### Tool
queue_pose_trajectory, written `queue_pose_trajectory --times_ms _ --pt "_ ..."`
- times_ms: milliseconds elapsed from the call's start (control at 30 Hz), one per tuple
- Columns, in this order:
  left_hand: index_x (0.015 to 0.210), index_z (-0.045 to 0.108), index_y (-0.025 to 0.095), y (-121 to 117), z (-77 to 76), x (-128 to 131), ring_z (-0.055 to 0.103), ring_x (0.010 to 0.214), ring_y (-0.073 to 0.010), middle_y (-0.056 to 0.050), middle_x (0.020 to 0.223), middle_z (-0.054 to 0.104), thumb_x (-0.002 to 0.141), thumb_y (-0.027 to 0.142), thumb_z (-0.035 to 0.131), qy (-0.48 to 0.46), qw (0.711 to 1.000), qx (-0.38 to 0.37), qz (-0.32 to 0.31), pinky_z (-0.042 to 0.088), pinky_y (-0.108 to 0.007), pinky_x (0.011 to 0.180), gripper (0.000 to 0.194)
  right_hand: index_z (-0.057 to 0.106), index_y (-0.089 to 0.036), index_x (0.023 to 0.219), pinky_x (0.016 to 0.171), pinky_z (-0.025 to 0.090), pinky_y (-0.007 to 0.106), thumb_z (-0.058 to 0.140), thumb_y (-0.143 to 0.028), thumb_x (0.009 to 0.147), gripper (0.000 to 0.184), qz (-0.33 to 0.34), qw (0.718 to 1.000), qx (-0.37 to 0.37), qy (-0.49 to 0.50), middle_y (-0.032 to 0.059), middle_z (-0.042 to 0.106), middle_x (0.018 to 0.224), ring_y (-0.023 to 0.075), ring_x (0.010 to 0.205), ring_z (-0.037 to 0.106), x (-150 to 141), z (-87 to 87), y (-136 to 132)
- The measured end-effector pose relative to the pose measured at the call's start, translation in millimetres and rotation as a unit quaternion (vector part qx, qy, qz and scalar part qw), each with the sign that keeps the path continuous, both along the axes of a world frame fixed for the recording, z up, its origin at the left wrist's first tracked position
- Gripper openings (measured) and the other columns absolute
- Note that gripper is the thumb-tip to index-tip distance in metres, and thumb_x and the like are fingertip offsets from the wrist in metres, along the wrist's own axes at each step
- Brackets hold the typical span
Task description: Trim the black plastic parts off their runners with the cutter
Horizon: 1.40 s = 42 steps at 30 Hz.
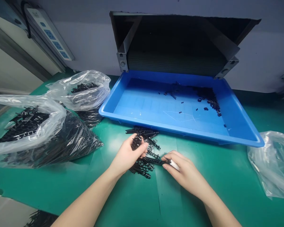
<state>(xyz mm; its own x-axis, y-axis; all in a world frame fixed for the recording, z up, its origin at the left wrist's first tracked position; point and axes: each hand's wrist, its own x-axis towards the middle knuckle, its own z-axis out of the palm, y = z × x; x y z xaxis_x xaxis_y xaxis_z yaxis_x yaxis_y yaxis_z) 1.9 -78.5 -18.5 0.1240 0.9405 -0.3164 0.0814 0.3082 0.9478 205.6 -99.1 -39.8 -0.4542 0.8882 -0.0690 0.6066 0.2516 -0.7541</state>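
Note:
My left hand (pixel 127 154) is closed round a small bunch of black plastic strips (pixel 136 142), held just above a loose pile of the same strips (pixel 144 165) on the green mat. My right hand (pixel 183 171) is pinched on the end of one black strip (pixel 156 160) from that pile, and a small white object (pixel 174 164) shows between its fingers. More strips (pixel 142 130) lie against the front wall of a blue tray (pixel 180 129). Inside the tray, small black pieces (pixel 210 101) are scattered toward the back right.
Two clear plastic bags full of black strips stand at the left, a large one (pixel 38 135) and a smaller one (pixel 85 91). A crumpled clear bag (pixel 272 160) lies at the right. A dark machine opening (pixel 180 44) overhangs the tray's back. A power strip (pixel 49 34) is mounted upper left.

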Motion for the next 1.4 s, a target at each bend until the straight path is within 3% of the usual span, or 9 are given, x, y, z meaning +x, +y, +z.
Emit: queue_pose_trajectory --times_ms 133,267,433,533,633,733,833,1133,1400 --pt "0.072 0.049 0.017 -4.7 -4.0 1.4 0.054 0.072 -0.0150 0.000 0.075 0.059 0.075 0.029 0.061 0.039 0.994 -0.009 -0.101 0.041 -0.025 0.069 0.017 0.058 -0.022 0.083 0.071 0.048 0.023 0.048 -0.020 0.084 0.011 -0.024 0.995 -0.034 0.091 0.0013 0.059 0.081 0.0132 0.075 0.057 2.9 17.0 2.2" --pt "0.068 0.046 0.016 -11.9 -10.6 8.4 0.058 0.076 -0.0189 -0.005 0.077 0.061 0.070 0.036 0.067 -0.119 0.973 -0.092 -0.174 0.043 -0.026 0.063 0.029 0.059 -0.021 0.079 0.065 0.048 0.021 0.048 -0.021 0.082 0.011 -0.039 0.989 -0.053 0.135 0.0002 0.059 0.076 0.0124 0.069 0.056 -1.1 24.4 0.3" --pt "0.075 0.043 0.015 -18.2 -10.4 19.1 0.054 0.050 -0.0124 -0.008 0.068 0.063 0.070 0.037 0.067 -0.241 0.929 -0.193 -0.202 0.035 -0.018 0.041 0.033 0.059 -0.021 0.079 0.052 0.045 0.020 0.049 -0.024 0.081 0.011 -0.083 0.981 -0.062 0.161 -0.0005 0.058 0.070 0.0105 0.054 0.050 -5.4 22.3 -4.9" --pt "0.086 0.048 0.014 -19.5 -8.8 22.4 0.050 0.046 -0.0100 -0.007 0.068 0.063 0.070 0.034 0.067 -0.241 0.931 -0.196 -0.191 0.032 -0.017 0.039 0.033 0.059 -0.020 0.085 0.051 0.046 0.021 0.048 -0.030 0.082 0.014 -0.113 0.982 -0.053 0.138 -0.0001 0.057 0.067 0.0119 0.055 0.052 -3.9 17.6 -5.8" --pt "0.087 0.051 0.012 -18.7 -7.7 22.9 0.046 0.046 -0.0082 -0.006 0.066 0.062 0.071 0.033 0.065 -0.212 0.953 -0.167 -0.135 0.033 -0.017 0.041 0.030 0.056 -0.020 0.097 0.068 0.051 0.025 0.044 -0.032 0.085 0.021 -0.128 0.986 0.033 0.104 0.0042 0.061 0.085 0.0156 0.077 0.060 -1.0 13.7 -5.5" --pt "0.085 0.053 0.013 -17.0 -7.2 21.8 0.045 0.048 -0.0083 -0.004 0.065 0.061 0.073 0.034 0.063 -0.177 0.974 -0.129 -0.063 0.034 -0.018 0.045 0.026 0.053 -0.022 0.108 0.071 0.051 0.024 0.034 -0.030 0.090 0.027 -0.083 0.991 0.080 0.064 0.0066 0.059 0.102 0.0165 0.091 0.059 -0.4 13.9 -6.6" --pt "0.085 0.054 0.013 -16.1 -7.0 21.3 0.045 0.050 -0.0085 -0.003 0.065 0.060 0.072 0.034 0.063 -0.147 0.983 -0.103 -0.029 0.036 -0.020 0.048 0.027 0.051 -0.023 0.115 0.067 0.053 0.024 0.030 -0.026 0.092 0.031 -0.036 0.997 0.068 0.009 0.0072 0.058 0.105 0.0156 0.086 0.062 -3.5 17.0 -9.6" --pt "0.084 0.052 0.014 -18.2 -6.5 24.4 0.045 0.053 -0.0098 -0.002 0.067 0.060 0.073 0.028 0.058 -0.102 0.990 -0.084 -0.047 0.038 -0.020 0.050 0.018 0.049 -0.018 0.120 0.068 0.052 0.023 0.032 -0.022 0.091 0.033 -0.014 0.990 0.121 -0.066 0.0087 0.058 0.104 0.0147 0.083 0.060 -7.3 11.8 -16.5" --pt "0.084 0.052 0.014 -19.3 -9.5 25.4 0.046 0.052 -0.0101 -0.002 0.066 0.059 0.072 0.028 0.058 -0.107 0.989 -0.085 -0.047 0.038 -0.020 0.048 0.019 0.053 -0.019 0.116 0.061 0.051 0.021 0.032 -0.022 0.091 0.032 -0.033 0.987 0.147 -0.050 0.0084 0.061 0.097 0.0131 0.072 0.061 -9.7 12.1 -17.5"
